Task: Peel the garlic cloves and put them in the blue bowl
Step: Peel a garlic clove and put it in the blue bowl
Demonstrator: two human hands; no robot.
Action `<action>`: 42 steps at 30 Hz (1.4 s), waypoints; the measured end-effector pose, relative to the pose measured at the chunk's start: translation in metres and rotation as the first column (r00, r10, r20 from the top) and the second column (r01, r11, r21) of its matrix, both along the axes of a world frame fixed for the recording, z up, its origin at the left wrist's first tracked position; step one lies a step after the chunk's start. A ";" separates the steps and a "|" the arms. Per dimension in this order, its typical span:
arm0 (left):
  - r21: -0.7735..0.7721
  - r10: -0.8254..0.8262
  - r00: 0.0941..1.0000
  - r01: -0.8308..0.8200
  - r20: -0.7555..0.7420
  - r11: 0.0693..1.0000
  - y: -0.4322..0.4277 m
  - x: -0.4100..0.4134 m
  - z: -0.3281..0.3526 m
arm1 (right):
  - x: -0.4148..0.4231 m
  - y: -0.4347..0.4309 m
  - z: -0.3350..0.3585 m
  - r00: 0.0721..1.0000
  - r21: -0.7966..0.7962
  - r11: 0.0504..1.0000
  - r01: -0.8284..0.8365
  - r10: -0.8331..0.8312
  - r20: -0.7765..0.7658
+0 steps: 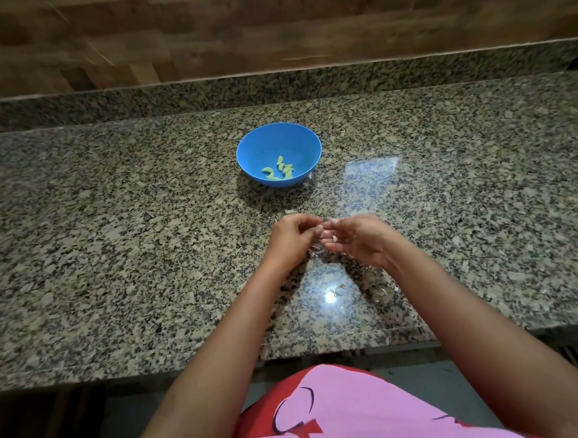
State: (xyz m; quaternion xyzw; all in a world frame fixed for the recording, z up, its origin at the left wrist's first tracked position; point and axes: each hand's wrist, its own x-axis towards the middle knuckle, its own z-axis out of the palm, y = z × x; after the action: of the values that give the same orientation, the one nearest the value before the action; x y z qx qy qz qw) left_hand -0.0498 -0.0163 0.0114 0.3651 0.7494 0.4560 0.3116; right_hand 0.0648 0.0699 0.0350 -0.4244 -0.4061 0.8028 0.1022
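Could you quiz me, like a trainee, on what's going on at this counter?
1. True or false: the blue bowl already holds peeled cloves.
2. Where do the left hand and right hand meet? A) over the bowl B) nearer the person than the bowl
3. What lies scattered on the granite counter under the forearms?

Key: 1 true; 2 B; 3 bits of garlic skin.

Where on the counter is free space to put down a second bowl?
Wide bare granite countertop lies left of the blue bowl, and also right of it. It is crowded between the bowl and the hands, and near the front edge, where garlic skins lie.
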 end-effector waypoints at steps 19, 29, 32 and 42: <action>-0.046 0.036 0.988 -0.030 0.149 0.999 0.003 0.010 0.001 | 0.001 0.004 -0.007 0.987 0.072 0.985 0.159 -0.160 0.011; 0.037 0.024 0.978 -0.016 -0.209 0.999 0.004 0.010 0.003 | 0.001 0.009 -0.009 0.989 0.102 0.984 0.148 -0.148 -0.001; 0.020 0.014 0.962 -0.008 -0.274 1.000 0.006 0.008 0.002 | 0.003 0.009 -0.005 0.996 0.114 0.989 0.092 -0.092 -0.010; -0.020 -0.056 0.939 0.053 -0.340 0.998 0.008 0.009 0.008 | 0.004 0.009 -0.010 0.993 0.253 0.964 0.086 -0.103 0.054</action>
State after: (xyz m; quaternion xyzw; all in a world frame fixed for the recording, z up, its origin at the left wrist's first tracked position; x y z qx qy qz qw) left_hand -0.0403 -0.0086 0.0194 0.4575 0.7840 0.3732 0.1918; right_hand 0.0684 0.0788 0.0251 -0.4534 -0.4865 0.7249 0.1795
